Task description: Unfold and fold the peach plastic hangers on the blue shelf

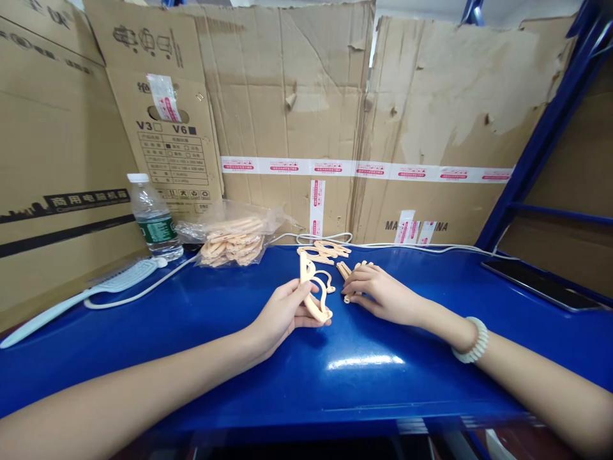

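Note:
My left hand [282, 313] grips a peach plastic part [313, 291], a curved flat piece with loops, held upright on the blue table [364, 377]. Just to its right, my right hand [380, 291] rests palm down on a few loose peach strips [345, 269], its fingertips curled onto them. Behind both hands lies a small pile of the same peach parts [324, 252]. A clear plastic bag [234, 237] stuffed with more of them sits at the back left.
A water bottle [154, 217] stands at the back left, with a pale comb [81, 295] and a white cable [412, 246] near it. A dark phone [541, 281] lies at the right. Cardboard sheets [306, 96] wall the back; a blue frame post [541, 134] rises at right.

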### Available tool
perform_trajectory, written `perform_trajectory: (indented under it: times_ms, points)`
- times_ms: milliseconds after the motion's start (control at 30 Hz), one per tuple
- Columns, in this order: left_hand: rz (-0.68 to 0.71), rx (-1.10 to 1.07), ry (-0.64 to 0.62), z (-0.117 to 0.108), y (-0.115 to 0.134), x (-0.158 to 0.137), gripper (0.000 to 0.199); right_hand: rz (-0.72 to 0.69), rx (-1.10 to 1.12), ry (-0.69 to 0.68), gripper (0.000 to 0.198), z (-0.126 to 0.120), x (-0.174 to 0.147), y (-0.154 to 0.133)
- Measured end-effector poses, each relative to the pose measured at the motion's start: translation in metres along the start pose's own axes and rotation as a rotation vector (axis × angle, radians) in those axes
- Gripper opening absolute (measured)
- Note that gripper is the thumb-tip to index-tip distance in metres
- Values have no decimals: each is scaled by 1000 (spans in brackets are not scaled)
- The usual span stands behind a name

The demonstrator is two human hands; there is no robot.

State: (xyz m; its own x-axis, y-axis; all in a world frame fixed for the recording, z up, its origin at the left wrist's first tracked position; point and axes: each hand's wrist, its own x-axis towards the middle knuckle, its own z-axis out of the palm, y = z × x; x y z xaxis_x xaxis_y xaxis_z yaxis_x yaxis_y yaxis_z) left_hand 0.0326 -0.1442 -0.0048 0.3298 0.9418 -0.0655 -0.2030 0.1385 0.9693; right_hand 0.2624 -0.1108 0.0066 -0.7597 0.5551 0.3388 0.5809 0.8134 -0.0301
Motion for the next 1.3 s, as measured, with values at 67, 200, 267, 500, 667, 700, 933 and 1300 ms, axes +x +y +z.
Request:
perform_trajectory:
  times_ms: [67,200,267,500,667,700,933,1300]
  points:
    - [3,-1,-2,0,0,0,17,8,-13,-4,16,0,0,-1]
    - [3,-9,0,0,0,0,17,12,-25,-13,17,0,0,-3]
    - [2,-8,-2,0,0,0,18,13,-23,-17,18,0,0,-4]
    - [-1,-10,-3,2,0,0,18,-27,-32,86,19,-4,0,-3]
    - [35,38,-71,1,-1,-2,32,-81,28,223,34,-6,0,-14]
    - [44,50,-86,1,-1,-2,34,-105,31,223,34,-7,0,-19]
    - [90,131,-155,3,-3,-5,44,-247,-134,167,28,-9,-1,-42]
    - [158,173,-112,1,-3,-3,40,-239,-105,216,26,-9,-3,-40]
